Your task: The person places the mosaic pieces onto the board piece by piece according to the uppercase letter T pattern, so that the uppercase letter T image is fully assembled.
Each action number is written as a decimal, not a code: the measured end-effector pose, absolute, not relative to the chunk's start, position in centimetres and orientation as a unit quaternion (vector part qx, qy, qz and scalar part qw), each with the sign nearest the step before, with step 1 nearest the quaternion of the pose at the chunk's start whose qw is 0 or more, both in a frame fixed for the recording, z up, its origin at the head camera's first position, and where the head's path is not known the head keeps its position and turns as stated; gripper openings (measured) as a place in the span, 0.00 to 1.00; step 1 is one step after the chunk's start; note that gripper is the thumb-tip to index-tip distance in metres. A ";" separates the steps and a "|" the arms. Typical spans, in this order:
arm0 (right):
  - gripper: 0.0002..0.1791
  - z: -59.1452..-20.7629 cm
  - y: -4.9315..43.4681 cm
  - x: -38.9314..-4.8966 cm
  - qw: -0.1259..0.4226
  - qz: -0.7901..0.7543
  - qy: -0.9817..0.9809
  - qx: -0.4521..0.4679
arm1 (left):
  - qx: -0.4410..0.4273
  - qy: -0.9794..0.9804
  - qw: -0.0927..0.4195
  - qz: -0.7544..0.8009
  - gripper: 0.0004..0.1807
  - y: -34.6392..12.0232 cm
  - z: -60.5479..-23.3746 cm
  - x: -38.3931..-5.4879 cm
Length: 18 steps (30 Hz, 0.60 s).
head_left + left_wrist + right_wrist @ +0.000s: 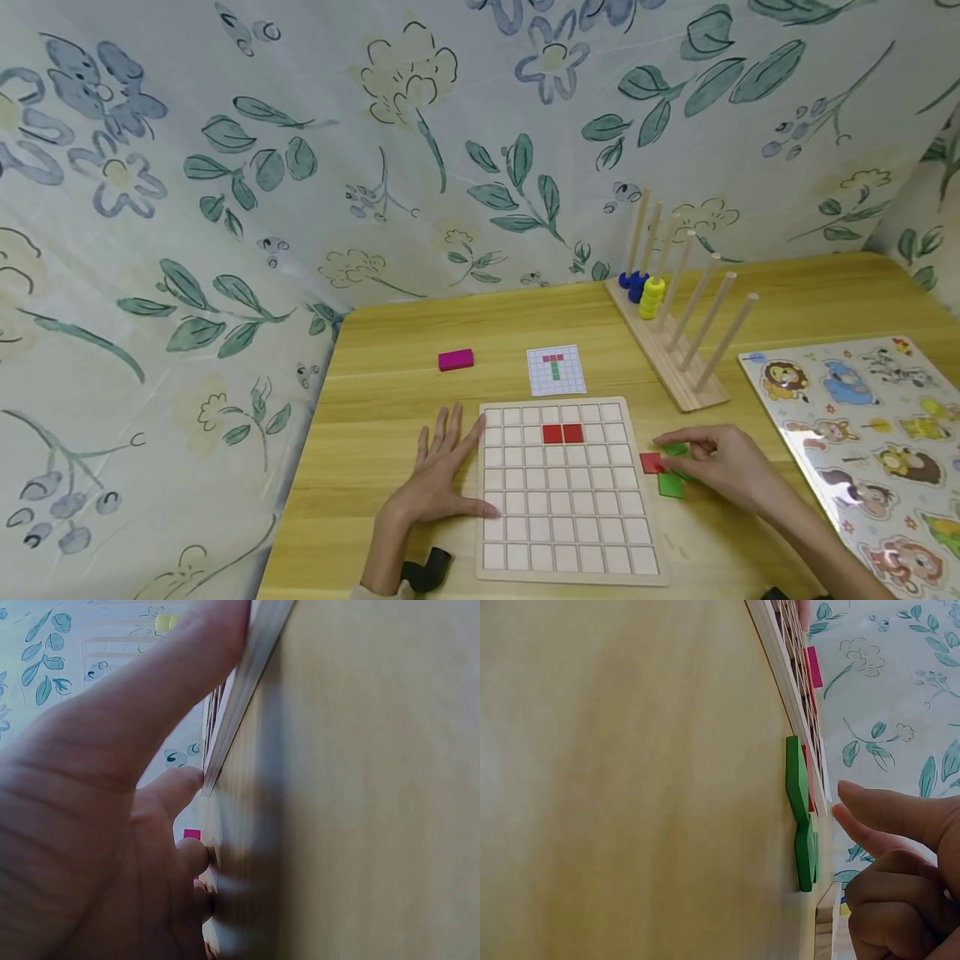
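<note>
A wooden grid board (570, 529) lies in front of me, with two red square tiles (562, 433) side by side in its second row. My left hand (438, 479) spreads along the board's left side; its thumb rests on the edge and its index fingertip touches near the upper corner. To the right of the board, my right hand (723, 467) hovers over a small group of loose tiles. Its thumb and index finger stand apart with nothing between them, the other fingers bent. Below them are a loose red tile (651, 463) and several green tiles (798, 780), partly hidden in the head view.
A pattern card (556, 370) with a red and green T lies behind the board. Left of it sits a magenta block (456, 360). A peg stand (690, 379) with blue and yellow beads stands at back right, beside an animal puzzle board (862, 458).
</note>
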State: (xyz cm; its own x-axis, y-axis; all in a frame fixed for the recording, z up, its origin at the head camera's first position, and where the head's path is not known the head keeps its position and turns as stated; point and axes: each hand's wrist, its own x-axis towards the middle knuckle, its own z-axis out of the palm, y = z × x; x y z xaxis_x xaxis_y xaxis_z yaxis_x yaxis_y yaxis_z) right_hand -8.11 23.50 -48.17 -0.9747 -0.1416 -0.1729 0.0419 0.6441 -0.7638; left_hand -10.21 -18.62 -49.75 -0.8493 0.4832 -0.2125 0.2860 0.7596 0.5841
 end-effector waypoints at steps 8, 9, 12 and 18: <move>0.17 -48.6 23.2 -7.6 0.108 -0.416 0.903 -0.027 | 0.210 0.921 0.180 0.274 0.70 -18.6 -49.6 -10.2; 0.17 -48.7 23.2 -7.6 0.106 -0.417 0.902 -0.029 | 0.210 0.921 0.180 0.275 0.70 -18.6 -49.6 -10.2; 0.17 -48.7 23.2 -7.6 0.102 -0.418 0.902 -0.031 | 0.210 0.921 0.180 0.276 0.70 -18.6 -49.6 -10.2; 0.18 -48.6 22.8 -7.6 0.094 -0.417 0.903 -0.034 | 0.209 0.921 0.180 0.275 0.70 -18.6 -49.6 -10.2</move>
